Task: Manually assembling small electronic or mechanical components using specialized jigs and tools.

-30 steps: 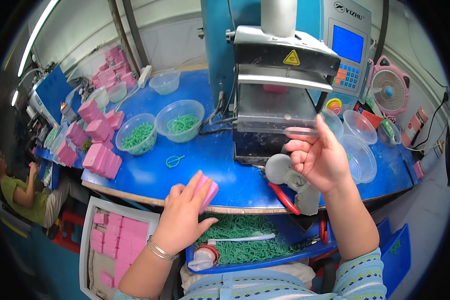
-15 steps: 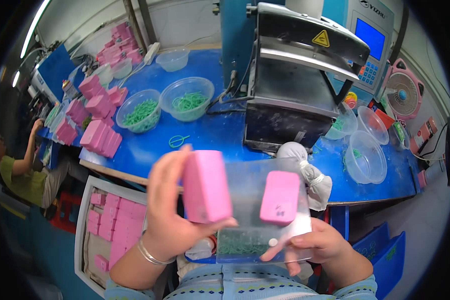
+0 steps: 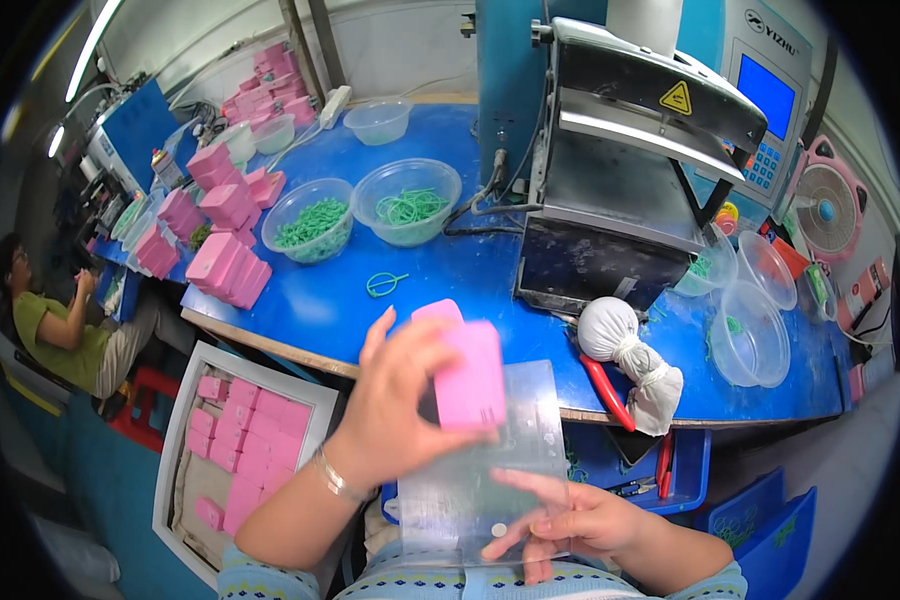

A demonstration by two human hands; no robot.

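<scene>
My left hand is closed round a pink block, held over a clear flat plate. A second pink block shows partly behind it, against my blurred fingers; whether they form one mould I cannot tell. The clear plate is tilted in front of my body, and a small white disc shows at its lower part. My right hand grips the plate's lower right side, some fingers showing through it. Just beyond my left hand, a green ring with a short tail lies on the blue table.
Clear bowls of green rings stand on the blue table. Stacked pink blocks are at left, with more in a white-framed tray below. A press machine, a white cloth bundle and red-handled pliers are ahead right. A person sits far left.
The pink block that lay on the plate is off it, and the pink blocks are now together at my left hand. The plate has shifted left with my right hand, uncovering the pliers.
</scene>
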